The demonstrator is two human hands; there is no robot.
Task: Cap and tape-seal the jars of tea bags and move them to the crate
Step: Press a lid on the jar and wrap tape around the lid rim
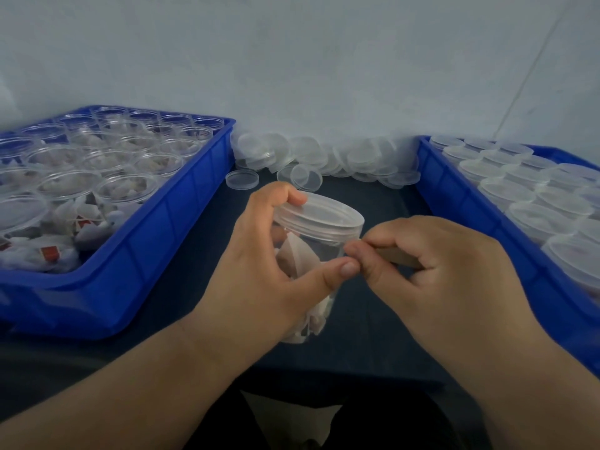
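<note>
A clear jar of tea bags [310, 251] with a translucent cap [321, 212] on it is held tilted above the dark table, at the centre of the view. My left hand [259, 258] grips it, fingers over the cap's far rim and thumb across the jar's front. My right hand [431, 254] is just right of the jar and pinches a tape roll [397, 256], of which only a brown edge shows; its fingertips meet my left thumb at the cap's lower edge. The tape itself is too clear to make out.
A blue crate [168, 235] on the left holds several uncapped jars of tea bags. Another blue crate [454, 203] on the right holds several capped jars. Loose caps [324, 160] are piled along the wall between them. The dark table [373, 319] shows below the hands.
</note>
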